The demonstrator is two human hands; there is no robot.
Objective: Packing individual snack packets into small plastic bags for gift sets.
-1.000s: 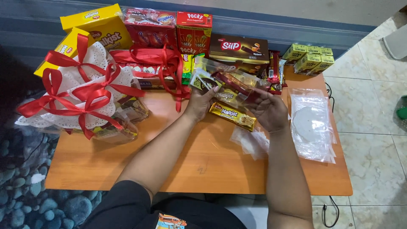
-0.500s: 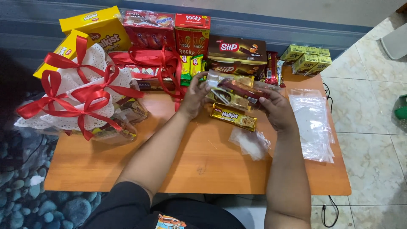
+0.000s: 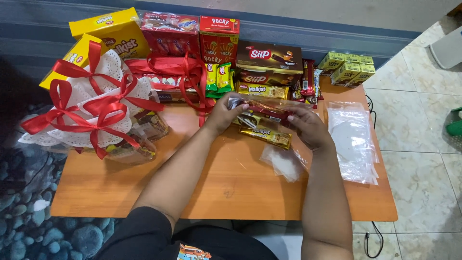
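Both hands over orange desk (image 3: 231, 192). Left hand (image 3: 226, 114) and right hand (image 3: 310, 129) each closed in grip on ends of clear bag of snack packs (image 3: 267, 110), held just above desk. Yellow wafer pack (image 3: 266, 136) lies beneath. Stack of clear bags (image 3: 353, 144) lies right, apart.

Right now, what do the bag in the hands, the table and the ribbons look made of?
The clear bag in both hands looks like thin glossy plastic film: see-through, creased, with glints. The table looks like smooth orange-brown wood or laminate, faint grain; which, unclear. The red ribbons look like shiny satin-like fabric or plastic.
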